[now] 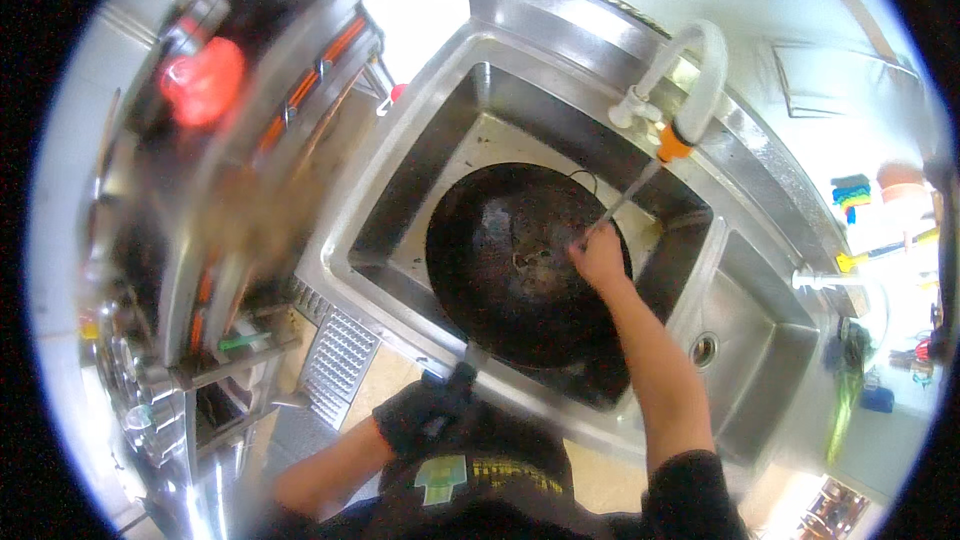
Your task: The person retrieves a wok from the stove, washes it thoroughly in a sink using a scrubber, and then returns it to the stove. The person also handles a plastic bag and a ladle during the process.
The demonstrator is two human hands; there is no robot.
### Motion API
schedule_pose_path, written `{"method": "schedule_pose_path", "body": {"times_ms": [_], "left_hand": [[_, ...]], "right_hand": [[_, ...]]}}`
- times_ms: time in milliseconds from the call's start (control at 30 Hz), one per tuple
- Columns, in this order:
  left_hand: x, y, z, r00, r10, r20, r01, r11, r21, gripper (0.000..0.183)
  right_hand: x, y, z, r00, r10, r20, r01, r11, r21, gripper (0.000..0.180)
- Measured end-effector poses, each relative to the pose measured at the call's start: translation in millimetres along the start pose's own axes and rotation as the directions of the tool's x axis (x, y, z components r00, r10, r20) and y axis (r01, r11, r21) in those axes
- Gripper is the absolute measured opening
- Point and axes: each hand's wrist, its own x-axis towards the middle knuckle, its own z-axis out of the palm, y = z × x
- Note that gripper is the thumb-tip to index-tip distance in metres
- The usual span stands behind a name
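Note:
A dark, round wok (517,262) lies in the large basin of a stainless steel sink (420,180), its thin loop handle at the far right rim. Over the wok's right side, my bare right hand (604,255) meets a stream of water (637,187). That stream falls from the orange nozzle (675,144) of a white hose tap (712,52). The fingers look bent, and whether they hold anything is hidden. My left hand (427,409), in a black glove, is at the sink's front edge below the wok. Dark on dark hides its grip.
A smaller basin with a drain (705,349) adjoins on the right. To the left stand steel kitchen equipment with orange strips (289,112) and a blurred red object (206,82). A perforated metal panel (341,360) lies low at left. Sponges (851,193) sit far right.

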Motion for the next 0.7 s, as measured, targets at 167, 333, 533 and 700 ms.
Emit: {"method": "schedule_pose_path", "body": {"times_ms": [167, 333, 533, 700], "left_hand": [[9, 16, -24, 0.981, -0.148, 0.125, 0.185, 0.912, -0.365, 0.026], [18, 25, -46, 0.994, 0.041, 0.105, -0.049, 0.996, 0.072, 0.02], [23, 33, -41, 0.999, 0.019, 0.036, -0.031, 0.924, 0.382, 0.029], [12, 42, -19, 0.95, 0.293, 0.112, -0.283, 0.65, 0.705, 0.039]], "right_hand": [[-24, -17, 53, 0.974, 0.152, 0.167, -0.142, 0.987, -0.072, 0.048], [8, -15, 59, 0.96, 0.272, 0.062, -0.274, 0.962, 0.013, 0.036], [61, -61, 115, 0.99, -0.133, 0.052, 0.103, 0.919, 0.379, 0.037], [-44, -41, 101, 0.733, -0.461, 0.5, 0.462, 0.877, 0.132, 0.039]]}}
